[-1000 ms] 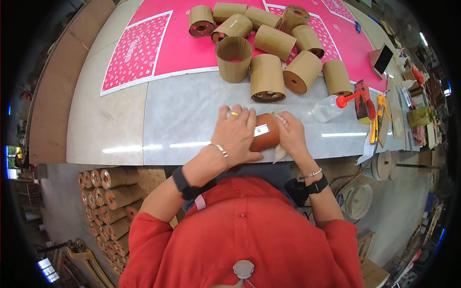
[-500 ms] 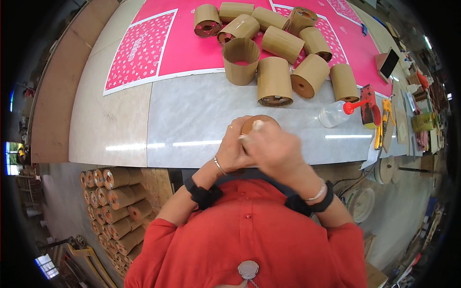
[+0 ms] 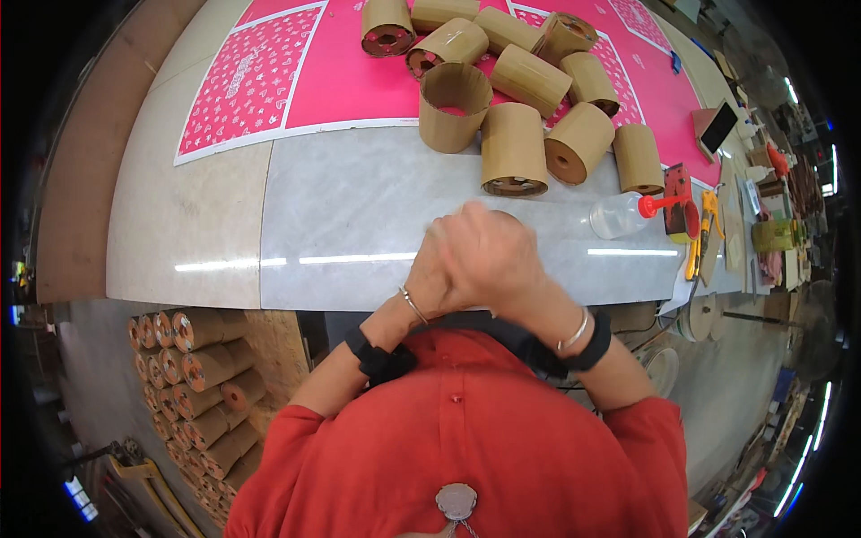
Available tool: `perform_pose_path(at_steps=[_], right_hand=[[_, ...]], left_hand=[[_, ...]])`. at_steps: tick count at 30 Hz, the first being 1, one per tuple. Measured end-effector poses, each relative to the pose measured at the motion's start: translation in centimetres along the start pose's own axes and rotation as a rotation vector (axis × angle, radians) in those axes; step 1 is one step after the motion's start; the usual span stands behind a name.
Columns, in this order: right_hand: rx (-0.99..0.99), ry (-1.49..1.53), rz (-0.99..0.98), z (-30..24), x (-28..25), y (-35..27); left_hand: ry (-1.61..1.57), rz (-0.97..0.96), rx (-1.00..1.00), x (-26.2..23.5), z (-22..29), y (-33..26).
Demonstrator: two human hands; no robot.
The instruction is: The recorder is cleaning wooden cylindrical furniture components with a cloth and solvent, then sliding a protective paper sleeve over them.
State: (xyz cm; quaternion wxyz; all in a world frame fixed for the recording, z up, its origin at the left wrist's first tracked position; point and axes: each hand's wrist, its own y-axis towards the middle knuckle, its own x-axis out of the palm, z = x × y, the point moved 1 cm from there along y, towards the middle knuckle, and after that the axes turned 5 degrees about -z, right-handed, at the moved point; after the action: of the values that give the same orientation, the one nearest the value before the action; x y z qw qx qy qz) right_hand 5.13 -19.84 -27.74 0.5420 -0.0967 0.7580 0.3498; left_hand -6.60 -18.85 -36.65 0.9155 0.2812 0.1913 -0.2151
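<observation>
Above the table's near edge, my left hand (image 3: 430, 276) is closed around the side of a brown round-topped piece, its shape mostly covered now by my hands. My right hand (image 3: 495, 255) lies over it as a closed fist, smeared by motion. Whatever small thing it grips does not show; a whitish bit stood out at its fingers a moment ago. Just beyond my hands, a brown cardboard cylinder (image 3: 513, 148) stands upright, with an open hollow tube (image 3: 451, 125) to its left and a cylinder with a holed end (image 3: 579, 143) to its right.
Several more cylinders (image 3: 529, 79) lie on pink printed sheets (image 3: 345, 85). On the right are a clear bottle with a red nozzle (image 3: 617, 217), a red metal holder (image 3: 679, 202), a yellow tool (image 3: 707, 220) and a propped phone (image 3: 717, 128). Stacked cylinders (image 3: 202, 368) stand below left.
My right hand has moved slightly left and up over the brown piece, hiding its round top and the whitish bit. My left hand keeps its hold. The view has shifted slightly.
</observation>
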Motion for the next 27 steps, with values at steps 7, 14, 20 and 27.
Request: perform_pose_path(at_steps=[7, 14, 20, 27], right_hand=[[0.218, -0.058, 0.076, 1.7, -2.2, -2.5], [0.07, -0.074, 0.026, 0.8, -1.4, -0.4], [0.282, -0.072, 0.114, 2.8, -2.4, -5.3], [0.004, 0.133, 0.148, -0.7, -0.5, 0.1]], left_hand=[[-0.11, 0.021, -0.063, -0.6, 0.8, 0.3], [-0.131, -0.019, -0.167, 0.4, -0.4, -0.6], [-0.138, 0.02, -0.093, -0.2, 1.1, 0.3], [0.175, -0.163, 0.081, 0.5, -1.5, -1.2]])
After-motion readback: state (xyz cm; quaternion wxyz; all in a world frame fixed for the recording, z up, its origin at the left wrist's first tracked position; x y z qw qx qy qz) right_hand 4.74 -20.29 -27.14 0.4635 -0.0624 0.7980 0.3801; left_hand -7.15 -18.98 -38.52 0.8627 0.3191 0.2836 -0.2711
